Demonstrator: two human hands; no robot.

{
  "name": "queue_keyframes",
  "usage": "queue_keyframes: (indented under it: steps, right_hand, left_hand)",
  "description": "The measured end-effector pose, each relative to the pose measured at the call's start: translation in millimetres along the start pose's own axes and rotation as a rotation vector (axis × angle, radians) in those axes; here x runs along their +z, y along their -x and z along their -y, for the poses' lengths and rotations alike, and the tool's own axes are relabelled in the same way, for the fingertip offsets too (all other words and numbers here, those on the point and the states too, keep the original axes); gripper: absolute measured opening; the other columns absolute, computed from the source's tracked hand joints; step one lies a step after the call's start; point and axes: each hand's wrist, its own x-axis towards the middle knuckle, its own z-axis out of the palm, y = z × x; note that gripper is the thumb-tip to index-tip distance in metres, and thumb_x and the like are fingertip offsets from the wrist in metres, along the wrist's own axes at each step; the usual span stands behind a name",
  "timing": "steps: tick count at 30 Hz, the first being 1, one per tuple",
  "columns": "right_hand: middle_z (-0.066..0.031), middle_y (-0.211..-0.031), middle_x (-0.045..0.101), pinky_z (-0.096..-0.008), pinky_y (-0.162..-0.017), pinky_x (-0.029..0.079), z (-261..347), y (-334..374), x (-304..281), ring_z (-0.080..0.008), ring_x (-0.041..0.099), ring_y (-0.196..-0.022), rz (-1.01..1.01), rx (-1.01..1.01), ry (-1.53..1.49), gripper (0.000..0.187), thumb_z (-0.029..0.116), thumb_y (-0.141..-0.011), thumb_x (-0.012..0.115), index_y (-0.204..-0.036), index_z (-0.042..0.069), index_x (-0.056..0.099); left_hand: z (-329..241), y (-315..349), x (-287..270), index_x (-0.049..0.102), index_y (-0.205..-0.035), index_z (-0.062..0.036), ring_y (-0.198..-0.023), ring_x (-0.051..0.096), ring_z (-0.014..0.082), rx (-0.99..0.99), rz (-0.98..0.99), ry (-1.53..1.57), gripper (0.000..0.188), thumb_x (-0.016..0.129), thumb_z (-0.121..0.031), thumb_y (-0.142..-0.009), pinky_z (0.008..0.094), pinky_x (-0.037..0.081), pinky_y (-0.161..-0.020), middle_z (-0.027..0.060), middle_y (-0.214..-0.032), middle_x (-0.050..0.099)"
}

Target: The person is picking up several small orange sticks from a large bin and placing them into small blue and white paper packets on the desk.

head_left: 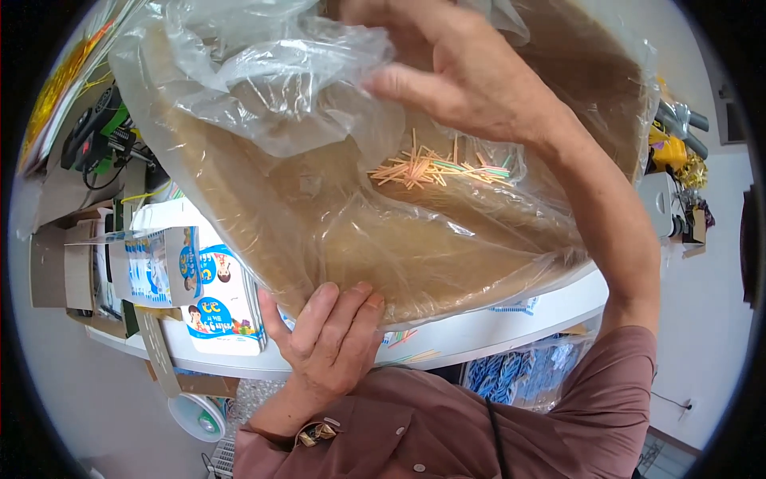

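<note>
A large brown cardboard box (351,263), lined with a clear plastic bag (271,72), leans tilted on the table before me. My left hand (331,339) is closed over its near edge, fingers lying on the plastic. Inside, a loose pile of thin sticks (435,168), mostly orange and yellow with a few green, rests on the liner. Above the pile, my right hand (455,72) reaches across the box beside the crumpled plastic. Its thumb stands apart from the fingers, which are blurred at the top edge.
A stack of printed white-and-blue cards (219,319) lies left of the box on the white table (279,366). Beyond it stand open cartons (76,267). Below the table are a white bin (191,419) and a clear bag of blue-and-white pieces (519,375). Several loose sticks (411,357) lie near me.
</note>
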Motion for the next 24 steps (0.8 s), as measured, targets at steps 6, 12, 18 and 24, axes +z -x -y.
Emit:
queue_keyframes:
  steps: [6, 12, 18, 24]
  right_hand:
    - [-0.0194, -0.093, 0.069, -0.045, -0.077, 0.053, -53.0, 75.4, -65.3, -0.0361, 0.067, -0.09, 1.102, 0.655, 0.766, 0.014, 0.011, -0.085, 0.06, -0.092, 0.002, 0.068]
    - [-0.0223, -0.103, 0.069, -0.0453, -0.087, 0.054, -71.5, 141.2, -62.7, -0.0356, 0.067, -0.102, 1.338, 0.872, 0.882, 0.026, 0.017, -0.085, 0.058, -0.098, -0.002, 0.069]
    - [-0.0233, -0.101, 0.069, -0.0452, -0.087, 0.053, -76.1, 153.9, -57.0, -0.0362, 0.066, -0.102, 1.251, 0.83, 0.872, 0.028, 0.02, -0.085, 0.058, -0.099, -0.002, 0.068]
    - [-0.0231, -0.097, 0.069, -0.0474, -0.085, 0.052, -83.3, 161.0, -59.0, -0.0382, 0.067, -0.096, 1.216, 0.767, 0.79, 0.026, 0.021, -0.085, 0.057, -0.096, -0.001, 0.068]
  left_hand:
    - [-1.0, 1.5, 0.6, 0.067, -0.104, -0.0179, -0.119, 0.049, 0.0177, 0.009, -0.02, -0.004, 0.02, 0.065, -0.017, -0.084, 0.0648, 0.023, -0.112, -0.006, -0.112, 0.066]
    - [-0.2, -0.3, 2.8, 0.067, -0.103, -0.0171, -0.119, 0.05, 0.0175, 0.018, -0.014, 0.002, 0.018, 0.066, -0.016, -0.085, 0.0653, 0.023, -0.112, -0.0052, -0.109, 0.067]
    - [-1.8, -3.3, 0.8, 0.065, -0.103, -0.0154, -0.118, 0.05, 0.0182, 0.001, -0.012, 0.003, 0.018, 0.066, -0.015, -0.085, 0.0654, 0.025, -0.111, -0.0042, -0.108, 0.068]
    - [-2.1, -8.0, 4.0, 0.064, -0.102, -0.0139, -0.117, 0.052, 0.0178, -0.021, -0.05, 0.044, 0.017, 0.066, -0.016, -0.085, 0.0652, 0.025, -0.11, -0.0025, -0.107, 0.069]
